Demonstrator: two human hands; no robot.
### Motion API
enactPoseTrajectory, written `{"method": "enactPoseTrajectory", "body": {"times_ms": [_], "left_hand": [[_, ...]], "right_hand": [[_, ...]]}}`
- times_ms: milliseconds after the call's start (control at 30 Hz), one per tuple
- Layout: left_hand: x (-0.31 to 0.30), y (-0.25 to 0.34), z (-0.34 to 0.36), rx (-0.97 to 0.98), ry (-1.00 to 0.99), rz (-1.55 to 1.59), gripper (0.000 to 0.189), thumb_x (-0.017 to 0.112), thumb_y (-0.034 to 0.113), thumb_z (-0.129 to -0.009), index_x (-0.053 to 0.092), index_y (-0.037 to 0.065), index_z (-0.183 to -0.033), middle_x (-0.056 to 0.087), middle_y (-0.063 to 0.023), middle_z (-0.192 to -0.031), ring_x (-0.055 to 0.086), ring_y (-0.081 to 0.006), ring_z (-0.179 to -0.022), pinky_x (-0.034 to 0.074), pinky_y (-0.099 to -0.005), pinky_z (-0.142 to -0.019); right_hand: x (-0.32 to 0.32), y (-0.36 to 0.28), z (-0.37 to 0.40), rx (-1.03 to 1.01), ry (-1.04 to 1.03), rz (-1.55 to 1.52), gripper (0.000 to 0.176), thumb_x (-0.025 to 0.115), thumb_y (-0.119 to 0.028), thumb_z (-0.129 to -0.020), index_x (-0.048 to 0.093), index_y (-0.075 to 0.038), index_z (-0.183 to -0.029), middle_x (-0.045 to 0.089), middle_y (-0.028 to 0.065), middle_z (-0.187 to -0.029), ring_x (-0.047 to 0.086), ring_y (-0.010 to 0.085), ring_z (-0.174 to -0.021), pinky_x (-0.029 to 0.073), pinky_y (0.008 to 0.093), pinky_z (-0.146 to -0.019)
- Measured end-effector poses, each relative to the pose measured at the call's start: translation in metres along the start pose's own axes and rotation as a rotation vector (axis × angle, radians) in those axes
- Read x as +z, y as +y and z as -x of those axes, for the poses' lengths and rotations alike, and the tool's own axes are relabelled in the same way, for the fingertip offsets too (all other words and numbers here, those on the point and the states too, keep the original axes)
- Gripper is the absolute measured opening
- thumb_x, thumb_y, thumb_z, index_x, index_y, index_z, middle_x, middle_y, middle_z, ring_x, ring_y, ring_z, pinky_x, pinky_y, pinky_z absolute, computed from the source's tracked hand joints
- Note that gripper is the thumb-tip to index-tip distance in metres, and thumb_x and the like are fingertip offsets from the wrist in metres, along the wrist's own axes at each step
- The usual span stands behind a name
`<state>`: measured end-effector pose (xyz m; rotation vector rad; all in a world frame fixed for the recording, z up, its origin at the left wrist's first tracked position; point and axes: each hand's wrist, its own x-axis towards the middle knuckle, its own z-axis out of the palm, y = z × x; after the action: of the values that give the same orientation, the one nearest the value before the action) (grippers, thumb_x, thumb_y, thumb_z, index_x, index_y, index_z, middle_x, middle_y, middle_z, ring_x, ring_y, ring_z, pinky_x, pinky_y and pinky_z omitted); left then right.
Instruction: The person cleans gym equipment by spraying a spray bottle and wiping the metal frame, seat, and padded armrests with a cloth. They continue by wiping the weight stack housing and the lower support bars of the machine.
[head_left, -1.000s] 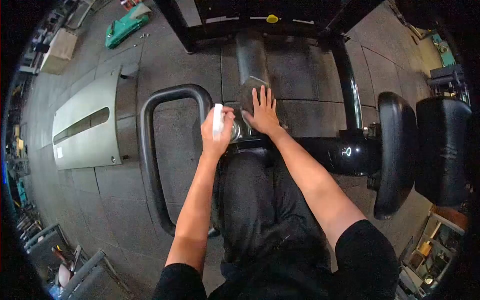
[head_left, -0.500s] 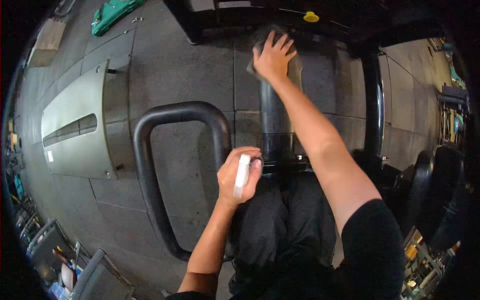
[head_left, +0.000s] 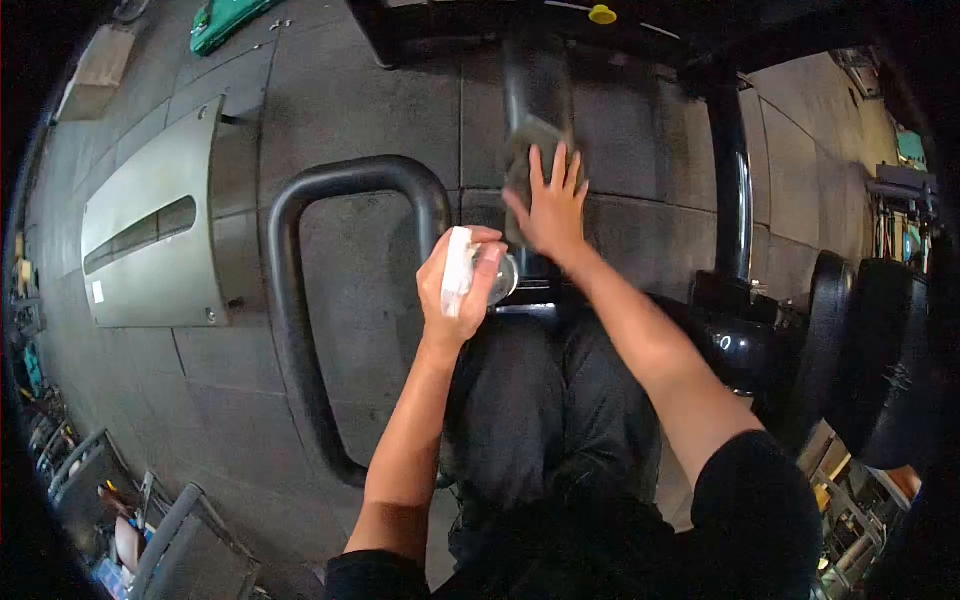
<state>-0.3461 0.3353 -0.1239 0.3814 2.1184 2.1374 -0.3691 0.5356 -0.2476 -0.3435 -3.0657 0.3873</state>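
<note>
My left hand (head_left: 462, 285) is wrapped round a bottle with a white spray head (head_left: 457, 268); its clear body shows beside my fingers. My right hand (head_left: 556, 212) lies with spread fingers on a dark grey cloth (head_left: 545, 135), pressing it against a black metal beam (head_left: 535, 80) that runs away from my knees. The cloth shows past my fingertips and to the left of the hand. My fingers are slightly blurred.
A black looped tube frame (head_left: 288, 270) stands left of my legs. Farther left lies a pale panel with a slot (head_left: 150, 245) on the dark tiled floor. A black upright post (head_left: 735, 180) and dark pads (head_left: 885, 370) are at the right. A yellow knob (head_left: 602, 14) shows at the top.
My right hand and the cloth have moved along the beam toward my body. My left hand with the spray bottle appears slightly higher. The whole view has shifted a little.
</note>
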Motion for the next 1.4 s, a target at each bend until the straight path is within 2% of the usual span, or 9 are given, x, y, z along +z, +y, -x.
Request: {"method": "enactPoseTrajectory", "body": {"times_ms": [133, 233, 433, 567, 700, 833, 1033, 1167, 1400], "left_hand": [[0.002, -0.001, -0.001, 0.03, -0.001, -0.021, 0.014, 0.062, -0.001, -0.096, 0.069, -0.007, -0.106, 0.073, -0.0164, -0.101, 0.075, -0.0236, -0.091, 0.056, -0.0336, -0.082], [-0.001, -0.002, -0.003, 0.075, 0.005, -0.057, 0.014, 0.064, -0.003, -0.092, 0.071, -0.008, -0.103, 0.074, -0.0184, -0.099, 0.075, -0.0262, -0.091, 0.057, -0.0336, -0.081], [-0.004, 0.008, -0.005, 0.048, -0.048, -0.072, 0.017, 0.065, -0.004, -0.088, 0.071, -0.008, -0.103, 0.074, -0.0226, -0.103, 0.075, -0.032, -0.094, 0.059, -0.037, -0.085], [-0.004, 0.003, -0.005, 0.027, -0.038, -0.067, 0.017, 0.066, -0.003, -0.088, 0.07, -0.008, -0.103, 0.074, -0.0234, -0.103, 0.075, -0.0323, -0.096, 0.059, -0.0378, -0.085], [-0.005, 0.006, -0.003, 0.046, -0.053, -0.11, 0.016, 0.067, -0.001, -0.089, 0.07, -0.008, -0.103, 0.074, -0.0228, -0.102, 0.075, -0.0324, -0.096, 0.059, -0.0383, -0.085], [-0.003, 0.008, -0.007, 0.099, -0.066, -0.13, 0.015, 0.065, 0.001, -0.092, 0.071, -0.008, -0.101, 0.074, -0.0209, -0.1, 0.074, -0.0302, -0.092, 0.058, -0.0374, -0.083], [-0.002, 0.006, -0.001, 0.053, -0.05, -0.052, 0.014, 0.064, 0.0, -0.096, 0.07, -0.009, -0.105, 0.073, -0.0187, -0.103, 0.075, -0.0256, -0.093, 0.057, -0.0342, -0.084], [-0.001, 0.005, -0.002, 0.033, -0.02, -0.041, 0.015, 0.063, 0.002, -0.095, 0.07, -0.008, -0.104, 0.075, -0.0194, -0.101, 0.073, -0.0279, -0.095, 0.057, -0.0379, -0.087], [-0.003, 0.003, -0.006, 0.08, -0.037, -0.092, 0.015, 0.068, -0.001, -0.089, 0.071, -0.006, -0.102, 0.074, -0.0208, -0.101, 0.075, -0.0321, -0.093, 0.059, -0.0369, -0.084]], "right_hand": [[-0.011, -0.005, 0.018, 0.061, -0.128, -0.071, 0.09, 0.058, -0.06, -0.099, 0.022, -0.013, -0.167, 0.006, 0.0331, -0.17, 0.009, 0.0615, -0.153, 0.026, 0.0799, -0.112], [0.006, 0.007, -0.038, 0.055, -0.022, 0.092, 0.087, 0.056, -0.057, -0.101, 0.022, -0.011, -0.166, 0.016, 0.0417, -0.163, 0.023, 0.0637, -0.148, 0.035, 0.0771, -0.108], [0.012, 0.046, -0.218, 0.455, 0.119, -0.317, 0.1, 0.057, -0.064, -0.096, 0.029, 0.013, -0.153, 0.052, 0.046, -0.131, 0.063, 0.0556, -0.115, 0.054, 0.0529, -0.098], [0.041, 0.071, -0.29, 0.393, 0.271, -0.313, 0.093, 0.057, -0.065, -0.095, 0.04, 0.017, -0.138, 0.057, 0.0451, -0.126, 0.065, 0.0557, -0.111, 0.055, 0.0556, -0.096], [0.02, 0.057, -0.25, 0.452, 0.251, -0.387, 0.093, 0.057, -0.062, -0.096, 0.038, 0.015, -0.144, 0.056, 0.0426, -0.128, 0.062, 0.0559, -0.114, 0.054, 0.0546, -0.099], [0.001, 0.035, -0.123, 0.363, 0.11, -0.339, 0.09, 0.061, -0.052, -0.1, 0.028, 0.01, -0.157, 0.048, 0.0432, -0.131, 0.06, 0.0561, -0.114, 0.052, 0.0561, -0.1], [-0.008, 0.024, 0.038, -0.063, -0.03, -0.132, 0.08, 0.061, -0.046, -0.102, 0.029, -0.005, -0.163, 0.019, 0.0425, -0.16, 0.022, 0.0624, -0.147, 0.027, 0.064, -0.121], [-0.017, 0.018, -0.011, -0.268, -0.1, -0.002, 0.071, 0.061, -0.05, -0.101, 0.04, -0.017, -0.161, 0.014, 0.0291, -0.17, 0.01, 0.0589, -0.154, 0.018, 0.0689, -0.122], [0.014, 0.021, -0.213, -0.54, -0.071, 0.206, 0.056, 0.05, -0.056, -0.104, 0.071, -0.015, -0.135, 0.05, 0.0117, -0.159, 0.031, 0.032, -0.156, 0.017, 0.058, -0.128]]}}
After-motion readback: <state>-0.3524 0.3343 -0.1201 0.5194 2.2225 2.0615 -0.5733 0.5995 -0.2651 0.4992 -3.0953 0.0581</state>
